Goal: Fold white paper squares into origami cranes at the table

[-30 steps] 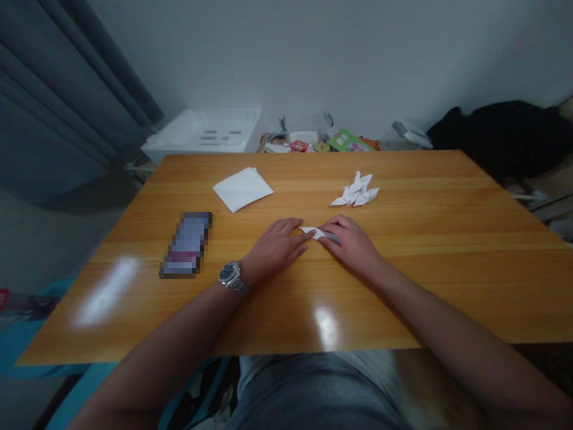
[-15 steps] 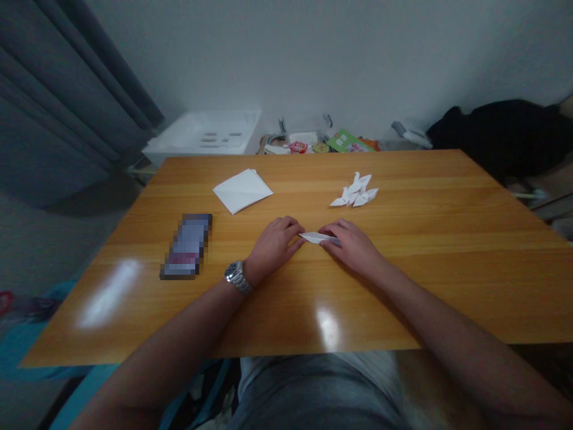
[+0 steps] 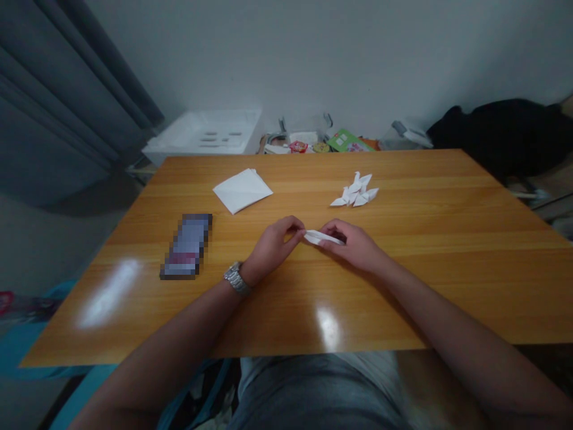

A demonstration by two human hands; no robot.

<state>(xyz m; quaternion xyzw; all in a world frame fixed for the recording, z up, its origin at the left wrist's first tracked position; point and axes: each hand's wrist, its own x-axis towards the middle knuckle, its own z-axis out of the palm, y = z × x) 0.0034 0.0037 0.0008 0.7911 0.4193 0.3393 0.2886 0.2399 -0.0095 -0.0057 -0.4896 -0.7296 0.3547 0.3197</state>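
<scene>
A narrow folded white paper piece (image 3: 321, 237) is held just above the wooden table (image 3: 447, 239) at its middle. My left hand (image 3: 274, 246), with a watch on the wrist, pinches the piece's left tip. My right hand (image 3: 353, 245) is closed around its right end, hiding that part. Both hands are curled, fingers together. A stack of flat white paper sheets (image 3: 242, 189) lies behind my left hand. A small pile of finished folded paper figures (image 3: 356, 191) sits behind my right hand.
A dark phone (image 3: 187, 245) lies on the table left of my left hand. Beyond the far edge stand a white plastic box (image 3: 203, 132), small packets (image 3: 322, 143) and a black cloth heap (image 3: 505, 134). A grey curtain (image 3: 58, 101) hangs at the left.
My left hand went from lying flat on the table to a pinch on the paper's left tip. The paper has lifted slightly off the table between both hands.
</scene>
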